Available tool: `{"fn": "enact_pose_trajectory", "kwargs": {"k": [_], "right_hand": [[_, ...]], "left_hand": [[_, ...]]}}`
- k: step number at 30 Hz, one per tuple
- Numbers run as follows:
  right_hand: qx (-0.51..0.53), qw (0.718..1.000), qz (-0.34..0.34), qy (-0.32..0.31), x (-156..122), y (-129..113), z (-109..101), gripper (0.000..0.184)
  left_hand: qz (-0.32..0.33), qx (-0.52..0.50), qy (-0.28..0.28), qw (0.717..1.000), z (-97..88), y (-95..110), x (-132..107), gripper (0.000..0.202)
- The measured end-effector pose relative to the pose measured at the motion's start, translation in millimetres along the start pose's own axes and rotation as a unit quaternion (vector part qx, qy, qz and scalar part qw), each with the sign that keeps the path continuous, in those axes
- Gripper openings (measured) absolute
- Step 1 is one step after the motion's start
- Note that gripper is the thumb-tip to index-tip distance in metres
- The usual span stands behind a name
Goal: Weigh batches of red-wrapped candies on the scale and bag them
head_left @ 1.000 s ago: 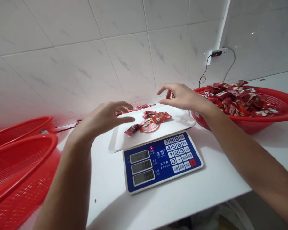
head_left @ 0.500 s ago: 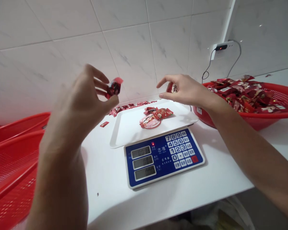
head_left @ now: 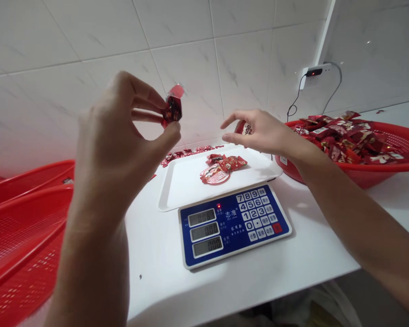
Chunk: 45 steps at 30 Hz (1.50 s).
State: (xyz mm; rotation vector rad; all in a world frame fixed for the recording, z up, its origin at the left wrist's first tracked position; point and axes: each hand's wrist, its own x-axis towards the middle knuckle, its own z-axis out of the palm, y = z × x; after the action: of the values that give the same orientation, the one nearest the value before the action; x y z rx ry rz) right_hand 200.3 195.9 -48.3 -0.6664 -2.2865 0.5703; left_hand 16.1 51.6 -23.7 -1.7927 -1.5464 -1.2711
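Note:
My left hand (head_left: 109, 141) is raised at left of centre, pinching a small red-wrapped candy (head_left: 173, 108) between thumb and fingertips. Over the right back part of a white scale tray (head_left: 179, 184) hovers my right hand (head_left: 267, 131). Another red-wrapped candy (head_left: 247, 129) is tucked inside its palm, while thumb and index finger stay apart. Several red candy packets (head_left: 234, 162) lie in a small heap on the tray, together with a round red piece printed with a figure. The scale's blue panel (head_left: 231, 231) faces me with keys and three displays.
A red basket (head_left: 368, 169) heaped with red packets stands on the right. Red perforated baskets (head_left: 27, 245) are at the left edge. More red packets (head_left: 194, 151) lie behind the tray by the tiled wall. A socket with cables (head_left: 313, 72) is on the wall.
My left hand has moved up and to the right with its candy. The right hand has barely shifted. The scale's top display shows different digits.

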Motion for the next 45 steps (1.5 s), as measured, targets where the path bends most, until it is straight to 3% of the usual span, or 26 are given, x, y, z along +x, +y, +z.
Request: {"fn": "enact_pose_trajectory", "kwargs": {"k": [4,7,11,14,18,20,24,29,34,39,45], "right_hand": [[0.161,0.984,-0.022,-0.070,-7.3,-18.1,4.6,0.059],[0.231,0.970,-0.039,-0.064,-7.8,-22.6,10.9,0.053],[0.307,0.950,-0.004,0.060,0.0,-12.8,3.0,0.027],[0.372,0.912,0.019,0.173,3.5,-1.9,-17.3,0.015],[0.440,0.867,0.038,0.232,1.1,6.0,-40.7,0.018],[0.445,0.862,0.047,0.240,-0.3,6.5,-44.5,0.018],[0.428,0.875,0.010,0.226,-0.5,3.0,-41.0,0.015],[0.392,0.896,0.017,0.207,-0.9,-2.3,-36.6,0.016],[0.333,0.923,0.023,0.193,-2.9,-3.4,-34.3,0.014],[0.305,0.930,0.068,0.193,-3.8,-8.5,-29.5,0.016],[0.285,0.940,0.057,0.180,-2.4,-7.4,-27.3,0.011]], "left_hand": [[0.063,-0.039,-0.071,0.995,11.1,13.2,-2.8,0.019],[0.098,0.006,-0.108,0.989,15.8,20.0,-4.9,0.012],[0.042,-0.084,-0.169,0.981,25.7,8.5,-1.2,0.037],[-0.002,-0.079,-0.246,0.966,52.4,-11.2,4.4,0.062],[-0.036,0.034,-0.467,0.883,101.4,-35.8,5.1,0.103],[-0.058,0.055,-0.515,0.854,118.4,-43.7,2.0,0.102],[-0.046,0.046,-0.490,0.870,129.9,-45.1,-7.3,0.079],[-0.028,0.067,-0.443,0.894,121.8,-24.9,-22.4,0.052],[-0.013,0.115,-0.410,0.905,112.6,-11.5,-30.6,0.045],[0.001,0.133,-0.374,0.918,110.9,-11.4,-31.4,0.040],[-0.005,0.118,-0.345,0.931,113.6,-15.9,-30.4,0.033]]}}
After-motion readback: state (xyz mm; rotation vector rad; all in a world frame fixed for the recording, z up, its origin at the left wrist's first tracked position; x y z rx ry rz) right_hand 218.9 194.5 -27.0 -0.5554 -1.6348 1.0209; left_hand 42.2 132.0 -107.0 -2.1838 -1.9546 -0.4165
